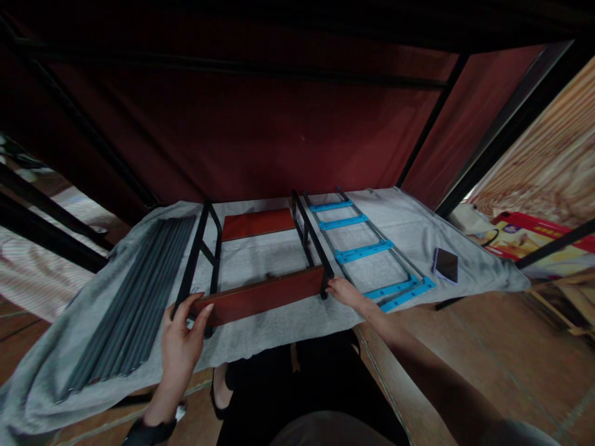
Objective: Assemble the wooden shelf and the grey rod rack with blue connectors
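A small rack with a black metal frame (pixel 194 257) and two reddish-brown boards stands on the grey cloth in front of me. Its near board (pixel 264 298) faces me, and the far board (pixel 258 224) lies across the back. My left hand (pixel 183 334) is closed on the near left corner, with the thumb at the board's front and the fingers over the frame. At the near right corner, my right hand (pixel 343 290) grips the end of the black frame; its fingertips are partly hidden behind the metal.
Several dark grey tubes (pixel 134 297) lie side by side at the left. On the right is a ladder-like frame of grey rods with blue crosspieces (pixel 365 251), then a phone (pixel 445 265). Black posts and a dark red panel (pixel 288 136) enclose the back of the cloth (pixel 483 263).
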{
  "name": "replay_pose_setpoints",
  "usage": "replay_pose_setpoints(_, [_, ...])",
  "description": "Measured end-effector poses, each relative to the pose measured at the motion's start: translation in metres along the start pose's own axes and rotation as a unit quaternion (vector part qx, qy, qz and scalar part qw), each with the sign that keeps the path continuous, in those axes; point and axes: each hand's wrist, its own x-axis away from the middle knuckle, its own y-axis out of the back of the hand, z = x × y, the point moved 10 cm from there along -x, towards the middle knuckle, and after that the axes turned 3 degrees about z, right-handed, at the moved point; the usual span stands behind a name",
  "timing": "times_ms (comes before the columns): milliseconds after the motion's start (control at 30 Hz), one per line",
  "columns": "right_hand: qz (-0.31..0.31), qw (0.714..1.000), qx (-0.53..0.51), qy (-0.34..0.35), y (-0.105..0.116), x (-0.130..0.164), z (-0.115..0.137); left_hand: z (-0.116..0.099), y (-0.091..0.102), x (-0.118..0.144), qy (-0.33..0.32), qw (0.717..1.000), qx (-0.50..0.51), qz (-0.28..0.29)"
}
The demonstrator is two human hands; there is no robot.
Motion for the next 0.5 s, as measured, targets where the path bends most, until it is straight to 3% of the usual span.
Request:
replay_pose_setpoints(167, [0.059,0.998,0.005,0.008,-0.02,-0.001,-0.01,0.001,-0.001,0.0,-0.01,1.0,-0.001,-0.001])
replay_pose_setpoints(267, [0.05,0.999,-0.005,0.001,-0.02,-0.002,-0.014,0.003,-0.001,0.001,0.001,1.0,0.001,0.001])
replay_pose_setpoints(500, [0.091,0.996,0.025,0.008,-0.023,-0.007,-0.012,0.004,-0.001,0.001,0.006,1.0,0.005,0.006])
